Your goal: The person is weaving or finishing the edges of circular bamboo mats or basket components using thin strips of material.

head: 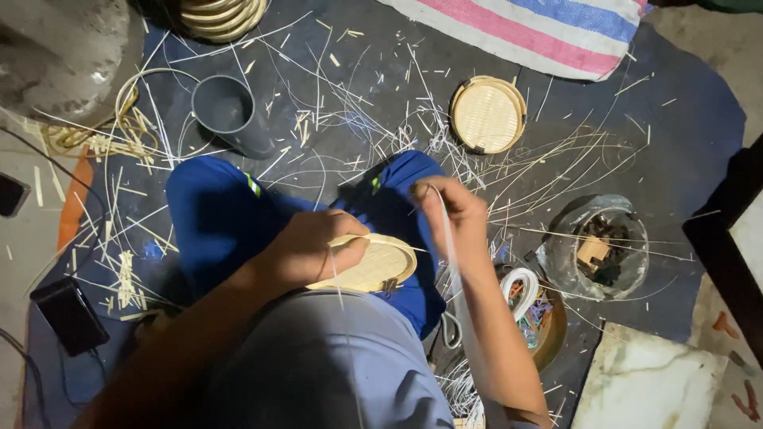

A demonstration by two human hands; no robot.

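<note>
The left hand [306,248] lay closed over a woven tray [380,264] resting on the lap. Just right of the tray, the right hand [455,214] pinched a pale strip [450,262]. A second tray [487,114] lay well beyond it.

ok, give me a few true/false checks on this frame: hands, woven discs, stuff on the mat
1. The left hand rests on a woven oval disc in the lap. True.
2. The right hand pinches a thin pale strip. True.
3. A second woven disc lies under the grey pipe piece. False: they lie apart on the dark mat.
4. The striped cloth covers the knees. False: it lies at the mat's far edge.
</note>
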